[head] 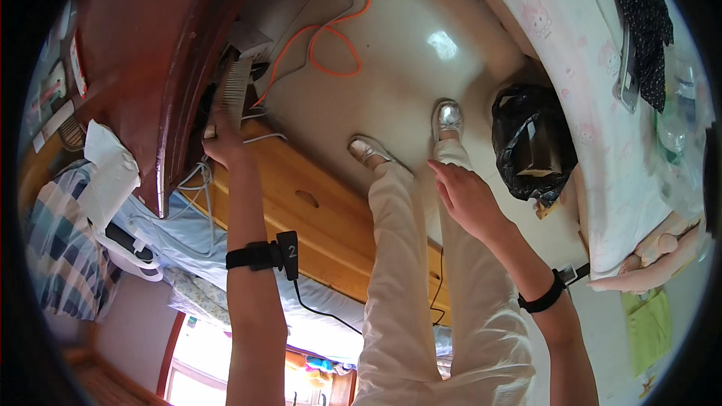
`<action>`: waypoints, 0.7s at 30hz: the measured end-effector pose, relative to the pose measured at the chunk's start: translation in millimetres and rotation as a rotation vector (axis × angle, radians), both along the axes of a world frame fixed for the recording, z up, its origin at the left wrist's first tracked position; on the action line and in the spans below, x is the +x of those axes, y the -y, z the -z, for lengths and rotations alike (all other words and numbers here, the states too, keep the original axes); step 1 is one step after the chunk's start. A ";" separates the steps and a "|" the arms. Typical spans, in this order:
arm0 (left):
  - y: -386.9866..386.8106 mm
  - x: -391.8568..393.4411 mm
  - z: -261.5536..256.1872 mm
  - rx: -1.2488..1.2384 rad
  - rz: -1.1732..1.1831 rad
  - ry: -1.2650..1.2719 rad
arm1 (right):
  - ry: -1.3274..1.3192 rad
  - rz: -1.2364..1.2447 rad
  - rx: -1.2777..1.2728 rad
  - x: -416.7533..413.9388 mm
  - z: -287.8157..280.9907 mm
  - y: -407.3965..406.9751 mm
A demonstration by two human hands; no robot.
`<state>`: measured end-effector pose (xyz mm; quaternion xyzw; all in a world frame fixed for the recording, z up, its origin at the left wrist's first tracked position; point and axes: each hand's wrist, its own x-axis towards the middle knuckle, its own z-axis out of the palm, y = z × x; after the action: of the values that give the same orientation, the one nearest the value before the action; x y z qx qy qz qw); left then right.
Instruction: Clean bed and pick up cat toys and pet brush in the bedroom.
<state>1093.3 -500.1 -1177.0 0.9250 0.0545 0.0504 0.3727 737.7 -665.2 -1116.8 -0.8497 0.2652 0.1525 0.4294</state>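
Observation:
My left hand (224,138) reaches in beside the dark red wooden desk (132,67) and grips a pale comb (236,87), whose teeth show above the fingers. Part of this hand lies in shadow at the desk's edge. My right hand (468,197) hangs over my trouser leg with its fingers extended together and the thumb a little apart; nothing shows in it, though the palm is turned from view. A black strap with a small device is on each forearm.
A wooden bed frame (316,208) with a drawer cut-out runs below the desk. Orange cable (358,59) loops on the floor. A black plastic bag (507,163) holding a box stands by the bed with a patterned white sheet (586,96). Grey cables (208,197) hang at the desk corner.

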 end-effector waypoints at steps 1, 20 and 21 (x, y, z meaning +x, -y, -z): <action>1.0 2.3 -1.7 -0.022 -0.016 0.073 | -0.019 -0.006 0.016 1.2 1.0 1.4; -153.4 122.2 55.7 0.133 0.025 -0.382 | -0.116 -0.112 0.029 15.5 36.9 -23.9; -104.5 67.5 66.8 -0.254 -0.243 -0.473 | -0.182 -0.133 -0.015 -4.8 43.2 -13.9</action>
<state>1160.8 -395.6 -1243.8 0.8437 0.2562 -0.1296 0.4536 732.9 -651.3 -1160.0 -0.8512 0.2471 0.2555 0.3862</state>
